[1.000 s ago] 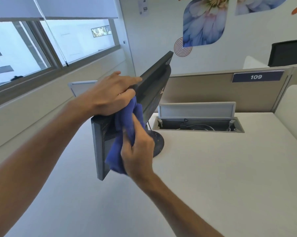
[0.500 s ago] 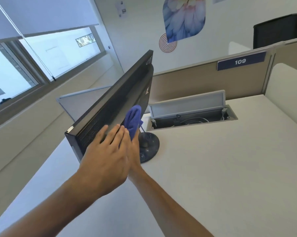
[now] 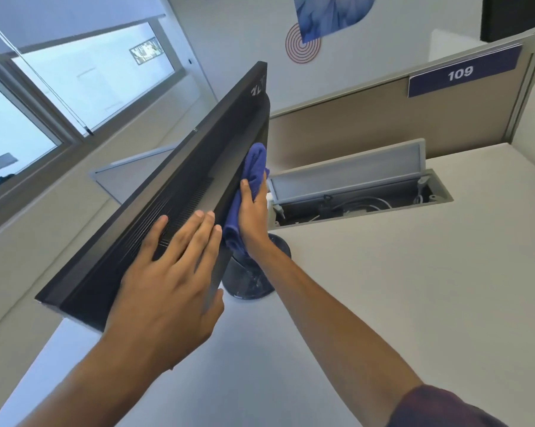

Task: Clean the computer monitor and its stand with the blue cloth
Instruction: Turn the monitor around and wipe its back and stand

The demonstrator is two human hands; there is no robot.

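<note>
Left hand [image 3: 164,282] lies flat, fingers straight, bracing the monitor [image 3: 180,192] at its near end on the table [image 3: 414,288], right hand [image 3: 253,217] presses the blue cloth [image 3: 250,177] against its side; stand [image 3: 253,272] seemingly still unwiped.

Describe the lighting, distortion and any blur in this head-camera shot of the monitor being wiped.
Head view: daylight from the window on the left lights the scene evenly, and the panes are blown out to near white. Wide-angle distortion tilts the partition and stretches both forearms. The monitor, blue cloth, left hand and right hand look sharp, without obvious motion blur; no glare on the monitor's matte back.
</note>
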